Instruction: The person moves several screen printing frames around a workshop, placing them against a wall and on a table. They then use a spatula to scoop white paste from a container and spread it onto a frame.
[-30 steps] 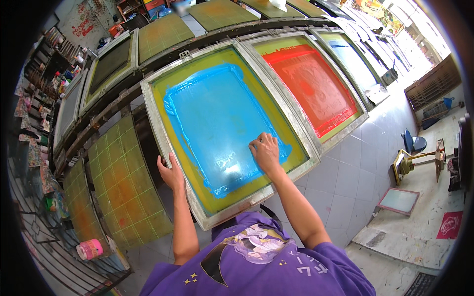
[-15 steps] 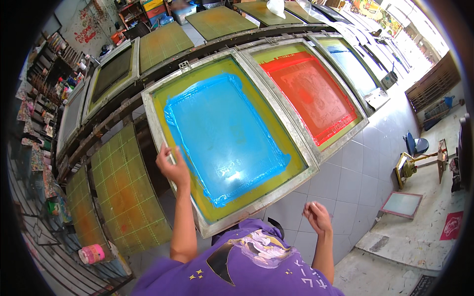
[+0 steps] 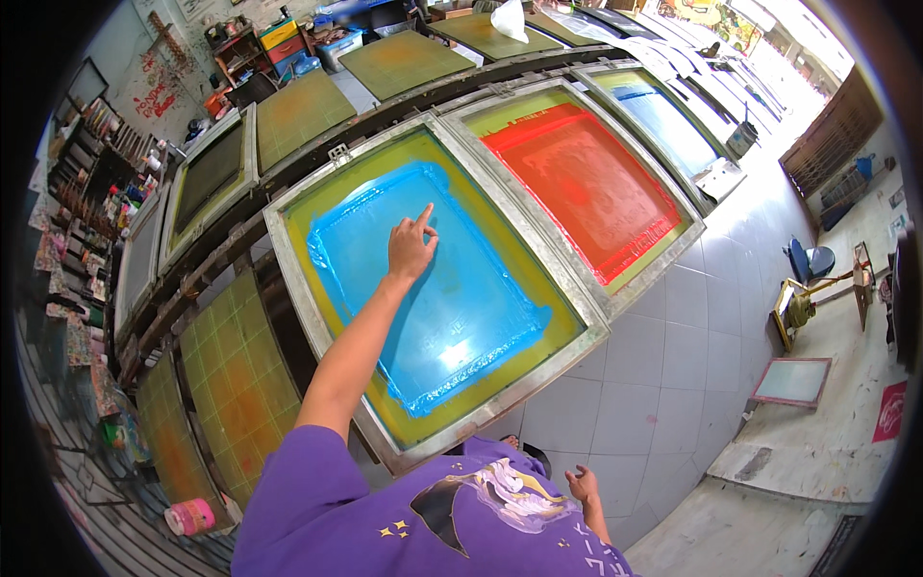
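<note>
My left hand (image 3: 411, 248) reaches over the blue-inked screen (image 3: 466, 317) in a silvery frame, index finger stretched toward the ink and the other fingers loosely curled, holding nothing. I cannot tell whether the fingertip touches the surface. My right hand (image 3: 583, 488) is low beside my purple shirt, empty, fingers apart, off the frame. A red-inked screen (image 3: 586, 192) lies directly to the right of the blue one, in its own frame.
Green gridded boards (image 3: 231, 375) line the rail at left, with a pink tub (image 3: 189, 516) near them. More screens (image 3: 202, 183) and boards stretch along the back. A tiled floor (image 3: 635, 375) runs right, beside a pale ledge (image 3: 788, 462) holding a small framed screen (image 3: 790, 380).
My left hand has left the frame's left edge and moved up and right over the blue ink. My right hand has withdrawn from the ink down to my side.
</note>
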Motion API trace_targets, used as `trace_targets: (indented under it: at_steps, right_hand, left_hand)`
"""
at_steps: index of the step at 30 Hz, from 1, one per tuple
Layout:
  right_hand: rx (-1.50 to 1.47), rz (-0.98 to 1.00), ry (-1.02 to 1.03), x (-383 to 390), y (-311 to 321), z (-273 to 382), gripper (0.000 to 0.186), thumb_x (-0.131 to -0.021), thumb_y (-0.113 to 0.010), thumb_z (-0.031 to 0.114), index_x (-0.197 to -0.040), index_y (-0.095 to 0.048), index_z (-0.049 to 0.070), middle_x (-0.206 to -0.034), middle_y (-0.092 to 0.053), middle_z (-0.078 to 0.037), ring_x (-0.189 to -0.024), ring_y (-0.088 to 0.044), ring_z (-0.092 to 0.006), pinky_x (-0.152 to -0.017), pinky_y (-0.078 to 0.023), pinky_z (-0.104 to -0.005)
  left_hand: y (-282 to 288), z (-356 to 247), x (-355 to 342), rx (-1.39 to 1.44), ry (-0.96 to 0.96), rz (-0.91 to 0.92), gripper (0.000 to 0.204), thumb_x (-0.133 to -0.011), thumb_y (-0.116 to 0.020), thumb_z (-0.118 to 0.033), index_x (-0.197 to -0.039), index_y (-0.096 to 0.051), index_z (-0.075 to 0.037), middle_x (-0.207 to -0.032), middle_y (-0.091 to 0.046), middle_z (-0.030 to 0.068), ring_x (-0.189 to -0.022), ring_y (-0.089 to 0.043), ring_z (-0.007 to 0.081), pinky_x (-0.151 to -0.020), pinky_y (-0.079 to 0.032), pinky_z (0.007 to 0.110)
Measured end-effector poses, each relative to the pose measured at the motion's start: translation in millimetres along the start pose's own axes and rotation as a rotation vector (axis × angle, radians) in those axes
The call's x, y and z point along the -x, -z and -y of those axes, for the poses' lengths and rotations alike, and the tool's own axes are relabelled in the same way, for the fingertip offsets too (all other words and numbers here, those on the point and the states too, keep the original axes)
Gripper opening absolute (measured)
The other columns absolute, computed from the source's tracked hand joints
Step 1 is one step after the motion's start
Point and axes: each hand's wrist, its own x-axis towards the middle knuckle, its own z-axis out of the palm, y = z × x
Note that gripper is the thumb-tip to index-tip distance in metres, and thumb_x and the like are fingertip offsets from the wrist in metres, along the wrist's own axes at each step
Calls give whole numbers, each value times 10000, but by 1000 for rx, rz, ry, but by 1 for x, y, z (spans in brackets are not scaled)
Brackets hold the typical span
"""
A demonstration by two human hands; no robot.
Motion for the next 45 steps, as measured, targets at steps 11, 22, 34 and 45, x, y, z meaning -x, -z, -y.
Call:
trace_targets:
  at_steps: [11,22,34,45]
  right_hand:
    - [-595,74,-424,46,-16,-53,562,-926,-649,286,-1320,-492,-82,-1006,-680,-210,-732,-708,-282,-570,-560,-370]
    - [-616,95,-422,49,-23,-38,513,-949,-609,260,-1341,-489,-50,-1033,-672,-207,-745,-709,-281,-620,-584,-382]
    - [24,395,-38,-30,-57,2,505,-914,-618,429,-1100,-672,-36,-1001,-722,-203,-901,-718,-310,-776,-558,-399]
    - [-49,199,159,-129,-8,84,435,-870,-711,331,-1108,-671,-30,-981,-706,-237,-781,-716,-326,-832,-554,-407]
  left_hand:
    - [-14,6,-16,-112,-39,59,685,-820,-717,-162,-1451,-456,-107,-859,-703,-20,-924,-599,211,-875,-452,389]
    - [-5,-6,-19,-228,-205,-22,515,-915,-580,-138,-1412,-466,-64,-919,-672,102,-933,-599,256,-853,-473,397]
    - [231,79,324,227,829,-856,514,-969,-613,-123,-1442,-434,-33,-1062,-601,56,-928,-551,137,-846,-458,281]
    - [88,-101,514,-63,1151,-643,402,-907,-507,5,-1305,-458,-21,-1095,-569,166,-982,-582,293,-836,-481,390]
